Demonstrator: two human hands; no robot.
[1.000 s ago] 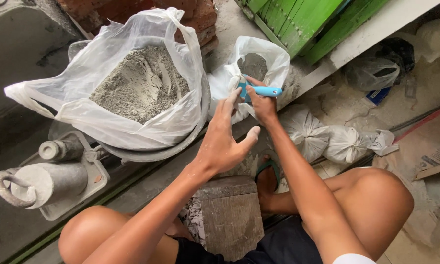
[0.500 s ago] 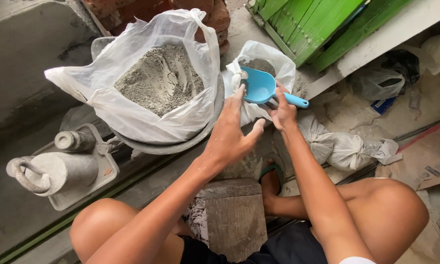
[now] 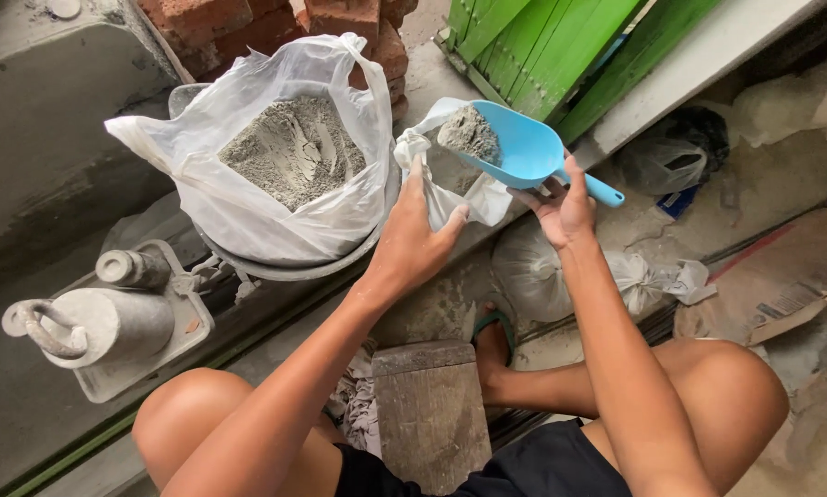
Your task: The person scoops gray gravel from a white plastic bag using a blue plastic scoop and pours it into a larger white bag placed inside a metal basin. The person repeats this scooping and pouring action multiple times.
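Scoop (image 3: 515, 147), blue plastic and rigid, sits heaped with loose grey powder just right of the big white sack (image 3: 289, 166). Right hand (image 3: 565, 207) pinches its handle; keep it level, since powder spills easily. Left hand (image 3: 413, 244) grips the limp small bag (image 3: 441, 175) beside it.

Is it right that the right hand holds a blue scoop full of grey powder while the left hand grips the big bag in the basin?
Not quite. In the head view the left hand grips the small bag, not the big bag. The right hand does hold the blue scoop of grey powder.
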